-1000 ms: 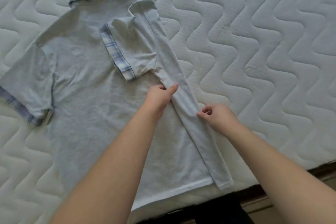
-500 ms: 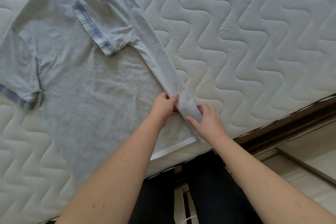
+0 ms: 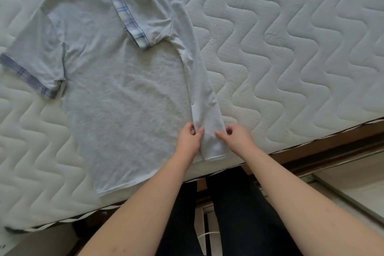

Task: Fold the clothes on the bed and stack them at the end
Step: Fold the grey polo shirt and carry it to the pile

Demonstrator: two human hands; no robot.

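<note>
Fingers curled, left hand (image 3: 189,139) and right hand (image 3: 235,137) — both pinching shirt (image 3: 124,97) fold.

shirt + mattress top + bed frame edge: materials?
Shirt: looks like soft matte jersey knit, pale grey; it creases limply. Cuff trim: seemingly woven blue plaid.
Mattress: off-white quilted fabric, wavy stitch lines, puffy, probably padded.
Bed frame edge: brown, smooth, likely wood or laminate; cannot tell which.
</note>
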